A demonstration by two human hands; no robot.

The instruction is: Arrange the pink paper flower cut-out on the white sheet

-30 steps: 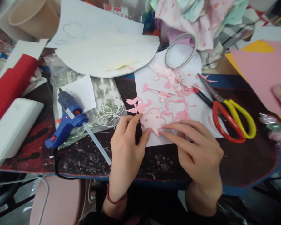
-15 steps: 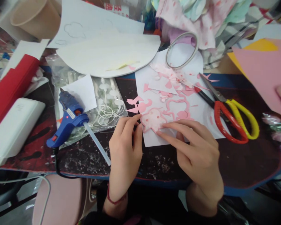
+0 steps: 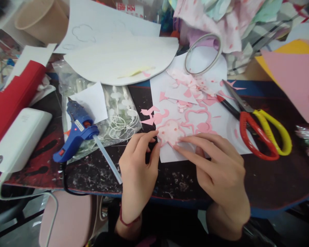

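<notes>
A pale pink flower-shaped cutout (image 3: 170,132) with a darker pink edge lies on white paper between my hands. My left hand (image 3: 140,164) has its thumb and forefinger closed at the cutout's left edge, the other fingers curled. From the right, my right hand (image 3: 216,168) reaches over with its fingers stretched and apart, two fingertips resting on the cutout's right edge. Just beyond, a pink outline frame (image 3: 209,118) lies among pink scraps (image 3: 181,96). Scissors (image 3: 252,113) with one red and one yellow handle lie to the right, their blades spread.
A blue glue gun (image 3: 83,132) with a clear stick lies at left on a plastic bag. Beside it are a white power bank (image 3: 22,139) and red sheet material (image 3: 18,92). A large white board (image 3: 121,60), a tape roll (image 3: 186,61) and fabric (image 3: 221,24) sit behind.
The whole view has shifted slightly, so things sit a little farther right. Both hands stay at the flower cutout with nearly the same finger positions.
</notes>
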